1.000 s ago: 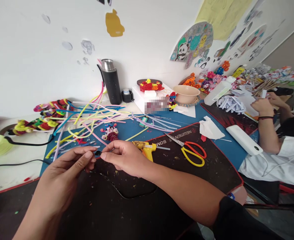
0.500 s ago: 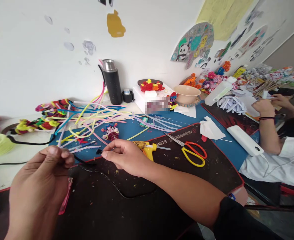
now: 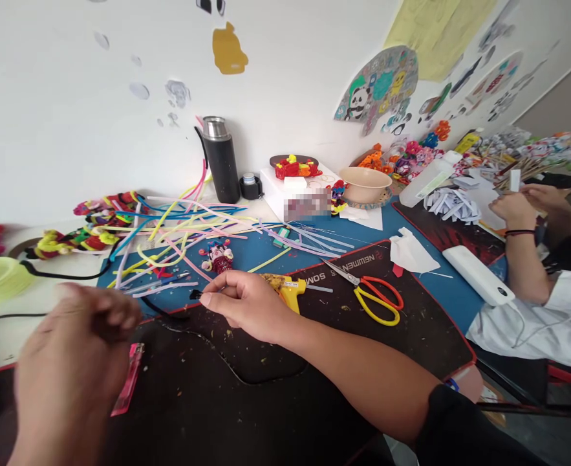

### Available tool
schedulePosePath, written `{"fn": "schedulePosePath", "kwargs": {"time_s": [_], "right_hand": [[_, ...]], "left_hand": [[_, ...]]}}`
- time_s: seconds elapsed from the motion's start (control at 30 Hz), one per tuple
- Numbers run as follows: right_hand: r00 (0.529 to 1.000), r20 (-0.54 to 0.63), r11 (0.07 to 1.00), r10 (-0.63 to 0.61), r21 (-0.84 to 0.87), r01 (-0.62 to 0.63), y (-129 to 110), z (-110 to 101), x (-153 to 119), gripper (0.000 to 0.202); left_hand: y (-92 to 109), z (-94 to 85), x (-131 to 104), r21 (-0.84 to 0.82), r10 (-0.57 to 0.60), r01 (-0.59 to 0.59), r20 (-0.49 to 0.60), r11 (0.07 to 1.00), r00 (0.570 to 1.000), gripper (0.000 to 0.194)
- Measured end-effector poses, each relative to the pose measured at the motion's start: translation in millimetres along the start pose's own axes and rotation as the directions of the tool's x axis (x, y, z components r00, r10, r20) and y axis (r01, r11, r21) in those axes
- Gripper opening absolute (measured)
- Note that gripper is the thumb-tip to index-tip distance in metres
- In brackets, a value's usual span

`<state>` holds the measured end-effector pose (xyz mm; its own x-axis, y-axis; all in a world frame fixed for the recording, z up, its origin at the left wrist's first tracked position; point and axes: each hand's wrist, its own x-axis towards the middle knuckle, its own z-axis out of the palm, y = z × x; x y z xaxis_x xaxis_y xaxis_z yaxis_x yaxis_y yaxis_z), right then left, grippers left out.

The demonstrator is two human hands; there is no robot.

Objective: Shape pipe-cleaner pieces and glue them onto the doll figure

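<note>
**Small black piece in our right hand**

We pinch the small black piece between the thumb and fingers of our right hand, near the far edge of the dark mat. Our left hand, curled and blurred, is well apart toward the mat's left end; we cannot tell whether it grips anything. Beside it lies a pink object. Partly behind our right hand sits a yellow glue gun; to its right lie scissors, points toward the mat's far edge. Beyond that edge, we see a little doll and tangled fuzzy stems. A black flask stands near the worktop's far edge. Toward its right end, a co-worker's hand shows.
</note>
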<state>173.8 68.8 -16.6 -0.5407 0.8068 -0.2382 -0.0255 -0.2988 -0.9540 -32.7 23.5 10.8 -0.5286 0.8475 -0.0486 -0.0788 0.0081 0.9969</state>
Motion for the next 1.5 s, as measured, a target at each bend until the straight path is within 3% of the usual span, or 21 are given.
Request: {"fn": "schedulePosePath", "kwargs": {"time_s": [0.03,0.07,0.2,0.47,1.13,1.5], "right_hand": [[1.000,-0.003,1.000,-0.002,-0.011,0.002,-0.1,0.0,-0.2,0.042],[1.000,-0.009,1.000,-0.002,-0.025,0.002,-0.4,0.1,-0.4,0.042],[0.999,-0.035,0.998,-0.012,-0.062,0.010,-4.0,1.0,-2.2,0.036],[0.998,-0.049,0.987,-0.049,-0.156,0.040,-9.3,3.2,-6.6,0.029],[0.997,-0.003,0.987,-0.073,-0.145,0.072,1.2,1.7,-3.2,0.035],[0.997,0.000,0.988,-0.072,-0.139,0.071,-3.4,2.5,-3.7,0.031]], "left_hand": [[-0.5,4.0,-2.3,-0.019,0.029,-0.029,0.016,0.999,0.999,0.059],[-2.2,6.7,-4.3,0.006,0.025,-0.026,0.103,1.000,0.994,0.055],[-14.2,4.3,-6.9,0.163,-0.064,0.025,0.242,0.986,0.968,0.059],[-13.7,3.3,-8.3,0.342,-0.184,0.083,0.272,0.936,0.945,0.068],[-17.2,1.3,-6.3,0.333,-0.151,0.027,0.354,0.942,0.923,0.052],[-14.8,2.2,-8.9,0.333,-0.165,0.031,0.385,0.943,0.908,0.063]]}}
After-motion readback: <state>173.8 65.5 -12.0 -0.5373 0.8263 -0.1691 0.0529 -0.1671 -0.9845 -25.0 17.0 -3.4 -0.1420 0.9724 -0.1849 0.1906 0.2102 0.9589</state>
